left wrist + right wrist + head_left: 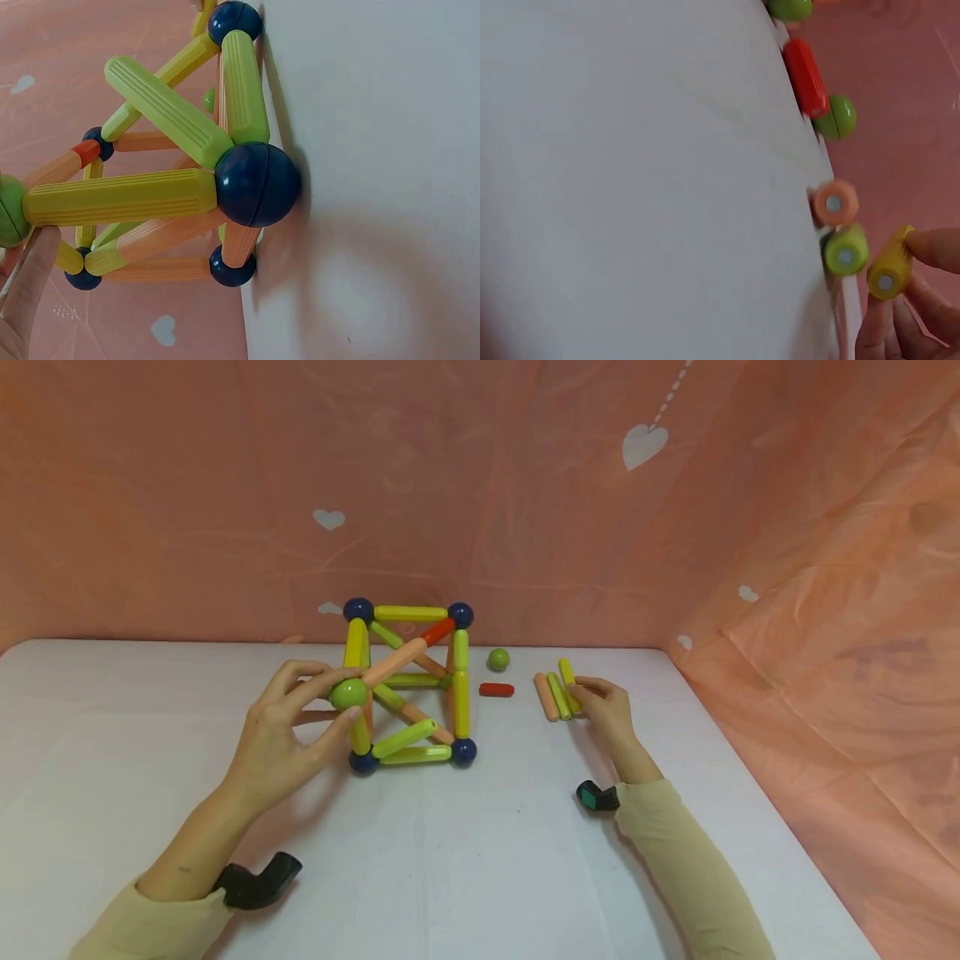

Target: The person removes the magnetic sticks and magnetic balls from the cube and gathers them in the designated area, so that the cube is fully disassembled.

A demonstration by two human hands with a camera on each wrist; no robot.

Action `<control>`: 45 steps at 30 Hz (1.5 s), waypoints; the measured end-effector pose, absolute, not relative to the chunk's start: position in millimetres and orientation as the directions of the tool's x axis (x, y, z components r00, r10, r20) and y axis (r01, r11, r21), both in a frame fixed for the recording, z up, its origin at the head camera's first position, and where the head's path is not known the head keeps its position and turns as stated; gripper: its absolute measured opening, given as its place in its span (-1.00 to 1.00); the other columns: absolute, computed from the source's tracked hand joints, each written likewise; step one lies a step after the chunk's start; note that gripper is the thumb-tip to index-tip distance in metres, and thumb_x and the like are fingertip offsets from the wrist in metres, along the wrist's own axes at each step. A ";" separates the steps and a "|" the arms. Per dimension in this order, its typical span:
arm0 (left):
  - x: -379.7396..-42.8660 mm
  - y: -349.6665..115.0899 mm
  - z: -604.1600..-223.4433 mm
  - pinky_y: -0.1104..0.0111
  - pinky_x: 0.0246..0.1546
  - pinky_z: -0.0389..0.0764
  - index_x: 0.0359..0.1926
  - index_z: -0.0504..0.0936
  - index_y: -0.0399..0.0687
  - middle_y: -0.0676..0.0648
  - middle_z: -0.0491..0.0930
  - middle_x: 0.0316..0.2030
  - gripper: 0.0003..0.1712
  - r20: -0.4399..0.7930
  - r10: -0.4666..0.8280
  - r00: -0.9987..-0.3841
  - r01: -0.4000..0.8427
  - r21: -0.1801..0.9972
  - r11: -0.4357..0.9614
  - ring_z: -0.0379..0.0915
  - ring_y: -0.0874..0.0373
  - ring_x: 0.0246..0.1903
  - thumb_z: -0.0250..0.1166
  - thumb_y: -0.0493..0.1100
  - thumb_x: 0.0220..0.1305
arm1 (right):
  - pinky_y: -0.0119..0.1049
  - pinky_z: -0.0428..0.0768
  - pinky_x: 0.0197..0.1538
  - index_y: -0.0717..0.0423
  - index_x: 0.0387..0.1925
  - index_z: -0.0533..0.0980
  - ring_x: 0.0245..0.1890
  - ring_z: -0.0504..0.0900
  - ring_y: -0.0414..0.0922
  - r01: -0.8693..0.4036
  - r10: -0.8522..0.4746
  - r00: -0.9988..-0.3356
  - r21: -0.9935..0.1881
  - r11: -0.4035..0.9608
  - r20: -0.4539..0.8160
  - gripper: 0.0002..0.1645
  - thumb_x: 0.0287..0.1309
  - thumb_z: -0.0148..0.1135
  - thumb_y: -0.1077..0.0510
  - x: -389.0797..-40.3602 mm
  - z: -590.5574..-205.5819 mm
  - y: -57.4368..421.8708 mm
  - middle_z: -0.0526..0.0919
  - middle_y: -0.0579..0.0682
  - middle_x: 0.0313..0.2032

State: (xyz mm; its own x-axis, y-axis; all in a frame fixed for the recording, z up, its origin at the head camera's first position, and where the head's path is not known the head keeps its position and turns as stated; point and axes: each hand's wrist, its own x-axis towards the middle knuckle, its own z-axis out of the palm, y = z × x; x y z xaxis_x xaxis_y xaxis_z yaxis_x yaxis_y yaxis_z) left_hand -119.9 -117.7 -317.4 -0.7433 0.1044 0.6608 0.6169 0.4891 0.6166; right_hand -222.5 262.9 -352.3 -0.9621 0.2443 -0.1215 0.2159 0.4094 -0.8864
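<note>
A frame of magnetic rods and dark blue balls (464, 752) stands on the table. My left hand (288, 727) grips a green ball (348, 695) at its near left, with thumb and fingers on either side. An orange rod (395, 662) and an upright yellow rod (120, 197) meet that ball. One light green rod (169, 111) slants up from the lower blue ball, its far end touching nothing. Off to the right, my right hand (609, 710) pinches a yellow rod (890, 266), tilted just above the table beside a light green rod (846, 251).
An orange rod (546, 697) lies alongside the light green one. Between these and the frame are a red rod (497, 690) and a loose green ball (498, 659). A pink cloth (525, 510) hangs behind the white table (480, 860).
</note>
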 end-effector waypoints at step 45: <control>-120.3 -117.8 -318.3 0.71 -0.25 0.52 0.06 0.62 -0.17 -0.13 0.46 -0.08 -0.49 0.645 0.086 -0.760 0.602 0.646 0.470 0.37 0.46 -0.16 0.41 -0.45 0.01 | -0.14 0.63 -0.05 0.31 -0.02 0.56 -0.26 0.66 -0.16 -0.123 -0.170 -0.982 -0.961 0.246 0.082 -0.67 0.25 0.22 0.19 -182.6 -320.7 170.5 0.67 0.20 -0.14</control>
State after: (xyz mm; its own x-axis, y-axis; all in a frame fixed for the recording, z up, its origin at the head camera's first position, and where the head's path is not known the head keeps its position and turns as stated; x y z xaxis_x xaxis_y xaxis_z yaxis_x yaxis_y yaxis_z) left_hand -120.3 -117.8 -318.3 -0.7595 0.0864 0.6447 0.6016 0.4702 0.6457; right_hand -182.6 170.5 -320.7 -0.9821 -0.1698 0.0819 -0.1228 0.2464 -0.9613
